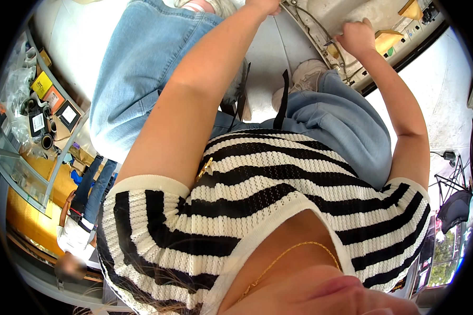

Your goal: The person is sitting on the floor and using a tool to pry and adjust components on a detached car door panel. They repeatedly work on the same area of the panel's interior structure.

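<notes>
A large beige panel (352, 11) lies on the floor at the top right, with a dark wire (316, 23) running along its near part. My right hand (358, 38) is over the panel with its fingers curled. By its fingertips is a small dark piece (329, 44); whatever the fingers hold is hidden. My left hand (265, 5) is beside the panel's left edge, cut off by the top of the view. Its visible fingers are bent inward, and what they grip cannot be made out. Yellowish foam pieces (388, 40) sit on the panel near my right hand.
My bent legs in blue jeans (147, 68) flank the pale floor (273, 47). At the left, a glass-sided case (21, 173) stands near boxes (67, 115) and clear plastic wrap (16, 84). Another person (79, 231) stands beyond. A black folding chair (453, 210) is at the right.
</notes>
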Available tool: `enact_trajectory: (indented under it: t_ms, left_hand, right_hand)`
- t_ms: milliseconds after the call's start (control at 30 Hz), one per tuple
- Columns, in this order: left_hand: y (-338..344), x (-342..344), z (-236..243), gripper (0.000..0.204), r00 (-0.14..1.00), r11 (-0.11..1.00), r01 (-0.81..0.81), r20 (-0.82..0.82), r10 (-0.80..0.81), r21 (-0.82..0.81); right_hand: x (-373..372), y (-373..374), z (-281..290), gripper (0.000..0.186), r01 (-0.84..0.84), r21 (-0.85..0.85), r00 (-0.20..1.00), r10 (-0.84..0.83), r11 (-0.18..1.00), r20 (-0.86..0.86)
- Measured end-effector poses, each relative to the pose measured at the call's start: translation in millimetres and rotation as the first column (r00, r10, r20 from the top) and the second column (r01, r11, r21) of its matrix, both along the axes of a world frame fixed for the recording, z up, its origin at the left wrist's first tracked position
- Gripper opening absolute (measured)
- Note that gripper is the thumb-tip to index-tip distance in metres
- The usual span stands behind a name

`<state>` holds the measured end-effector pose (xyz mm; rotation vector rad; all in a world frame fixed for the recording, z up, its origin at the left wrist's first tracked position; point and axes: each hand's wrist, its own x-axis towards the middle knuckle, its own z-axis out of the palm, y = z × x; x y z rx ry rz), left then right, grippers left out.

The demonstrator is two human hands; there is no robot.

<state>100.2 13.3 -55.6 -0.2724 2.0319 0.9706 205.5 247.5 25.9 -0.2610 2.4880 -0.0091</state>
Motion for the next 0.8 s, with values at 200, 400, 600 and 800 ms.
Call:
enact_trajectory:
  t_ms: [200, 400, 600, 800]
  left_hand:
    - [1, -8, 6, 0.037, 1.0, 0.998, 0.025, -0.003, -0.025, -0.049]
    - [2, -10, 6, 0.034, 0.998, 0.998, 0.034, 0.054, -0.032, -0.048]
    - [1, -9, 3, 0.032, 0.994, 0.996, -0.087, 0.074, 0.086, 0.008]
    - [17, -3, 75, 0.027, 0.936, 0.925, 0.204, -0.213, -0.281, -0.321]
  right_hand:
    - [23, 3, -1, 0.038, 0.186, 0.062, 0.982, -0.188, 0.981, 0.024]
    - [37, 1, -2, 0.041, 0.244, 0.074, 0.97, -0.243, 0.967, -0.024]
    - [57, -3, 6, 0.042, 0.385, 0.067, 0.92, -0.388, 0.921, 0.056]
    - [81, 4, -2, 0.042, 0.432, 0.045, 0.899, -0.434, 0.901, 0.049]
